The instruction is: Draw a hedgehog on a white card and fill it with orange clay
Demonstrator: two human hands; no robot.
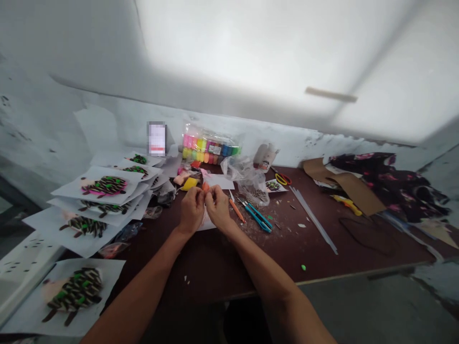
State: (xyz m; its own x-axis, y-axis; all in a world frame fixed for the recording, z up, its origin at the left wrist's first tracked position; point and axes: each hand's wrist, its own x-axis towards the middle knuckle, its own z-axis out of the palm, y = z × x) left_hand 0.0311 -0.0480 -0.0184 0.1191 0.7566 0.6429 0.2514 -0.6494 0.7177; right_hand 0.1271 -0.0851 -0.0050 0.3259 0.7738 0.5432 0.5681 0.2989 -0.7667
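Close together over the middle of the table, my left hand (192, 206) and my right hand (217, 205) are both closed in a pinch. A small orange lump, soft-clay-like (205, 186), shows between their fingertips; both seem to grip it. Beneath them lies a white sheet of paper (223, 181), partly hidden by the hands. Right of my right hand are an orange-handled craft tool (236, 210) and teal-handled pliers or cutters (258, 217). A yellow packet (189, 184) sits just beyond my left hand.
Papers with hedgehog figures (103, 185) are stacked at left. Behind stand a pack of coloured clay (211, 149), a crumpled plastic bag (247, 174) and a bottle (266, 157). Scissors (281, 177), clear sticks (313, 220), a yellow cutter (346, 204) and patterned cloth (390, 184) lie rightward.
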